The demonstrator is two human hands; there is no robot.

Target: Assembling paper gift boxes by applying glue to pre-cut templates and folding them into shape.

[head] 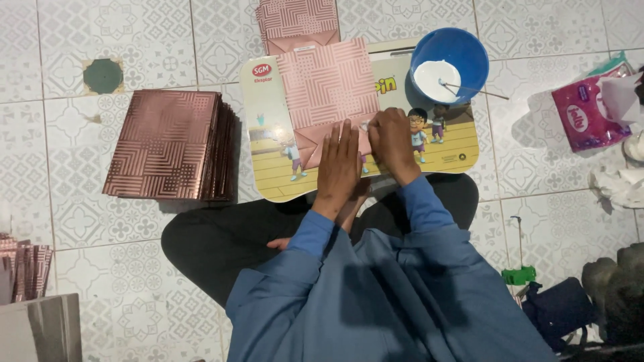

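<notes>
Pink patterned paper bag (327, 90) is lying flat on the cartoon-printed lap board (268, 161), its folded bottom flap toward me. I'm pressing my left hand (339, 167) down flat on that flap, fingers straight and together, palm down: grip fully open, holding nothing, just bearing on the paper. My right hand (391, 144) is sitting just beside it, touching the bag's lower right corner, fingers curled over and pushing down on the fold; can't tell whether anything is pinched under the fingertips. Hands are side by side, nearly touching.

Board is resting across my crossed legs, dark trousers (215, 245) under it, blue sleeves (376, 268) showing on both arms.

Second bag of the same pink pattern (295, 23) is lying on the floor just past the board's far edge. Blue bowl (463, 50) is sitting at the board's far right corner, white paste (435, 77) inside, thin stick (473, 90) leaning out of it. Stack of flat finished bags (171, 144) is sitting on the patterned tiled floor (100, 221) left of the board. Pink tissue pack (590, 110) is lying on the floor to the right, well apart from the board, crumpled white tissues (620, 181) near it.
</notes>
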